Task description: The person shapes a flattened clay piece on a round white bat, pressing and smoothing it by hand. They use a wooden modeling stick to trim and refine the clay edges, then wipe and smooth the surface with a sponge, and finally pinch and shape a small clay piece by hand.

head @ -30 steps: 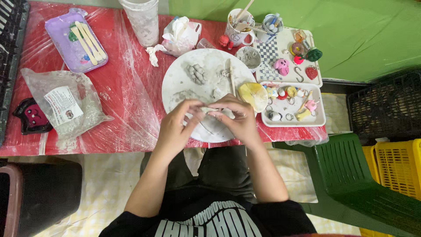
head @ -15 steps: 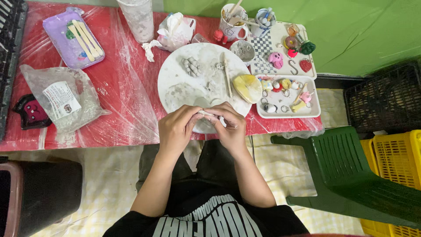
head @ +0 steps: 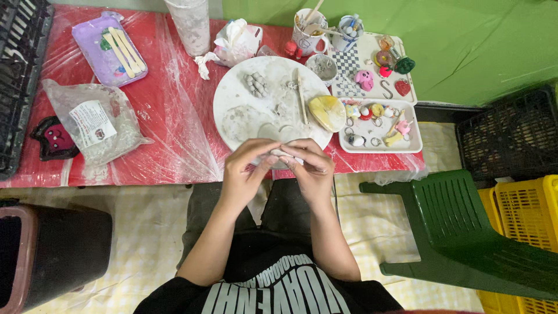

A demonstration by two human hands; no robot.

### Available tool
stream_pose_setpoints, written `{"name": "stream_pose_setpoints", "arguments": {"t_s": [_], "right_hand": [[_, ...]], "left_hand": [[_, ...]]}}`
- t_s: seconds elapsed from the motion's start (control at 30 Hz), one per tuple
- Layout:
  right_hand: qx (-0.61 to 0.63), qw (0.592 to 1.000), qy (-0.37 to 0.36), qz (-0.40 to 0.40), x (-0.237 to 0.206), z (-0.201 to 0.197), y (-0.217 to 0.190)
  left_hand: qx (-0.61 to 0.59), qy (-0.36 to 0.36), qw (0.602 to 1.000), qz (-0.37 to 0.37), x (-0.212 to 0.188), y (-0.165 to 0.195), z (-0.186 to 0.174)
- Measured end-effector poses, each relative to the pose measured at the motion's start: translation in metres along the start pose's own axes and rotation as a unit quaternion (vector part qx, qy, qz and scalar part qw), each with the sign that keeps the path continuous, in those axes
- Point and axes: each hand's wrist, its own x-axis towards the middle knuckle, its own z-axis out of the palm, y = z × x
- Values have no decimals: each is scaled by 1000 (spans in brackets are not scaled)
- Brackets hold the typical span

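Observation:
My left hand (head: 249,170) and my right hand (head: 309,168) meet at the near edge of a round white board (head: 232,93), and together they pinch a small pale lump of clay (head: 281,153) between the fingertips. On the board lie a ridged grey clay piece (head: 256,84), a flattened clay patch (head: 241,122), a thin wooden stick (head: 300,103) and a yellow sponge (head: 326,112). The lump is mostly hidden by my fingers.
A red plastic-covered table (head: 174,128) holds a bagged block of clay (head: 96,125), a purple tray with wooden tools (head: 110,49), a tall cup (head: 190,24), mugs (head: 308,29) and white trays of small painted figures (head: 378,125). A green plastic chair (head: 459,232) stands right; a dark bin (head: 52,250) stands left.
Both hands stay together on the clay lump while the fingers shift on it. They now sit slightly nearer me, at the table's front edge.

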Motion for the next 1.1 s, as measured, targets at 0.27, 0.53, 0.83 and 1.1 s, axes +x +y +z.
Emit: {"name": "stream_pose_setpoints", "arguments": {"t_s": [0.27, 0.53, 0.83, 1.1], "right_hand": [[198, 974, 8, 109, -18, 14, 8], [195, 975, 26, 102, -24, 9, 27], [209, 971, 71, 86, -27, 22, 29], [160, 985, 16, 63, -28, 19, 21]], "left_hand": [[-177, 107, 976, -64, -20, -23, 29], [-121, 107, 987, -20, -24, -20, 31], [-216, 108, 970, -39, -28, -25, 37], [-173, 44, 983, -45, -22, -18, 27]]}}
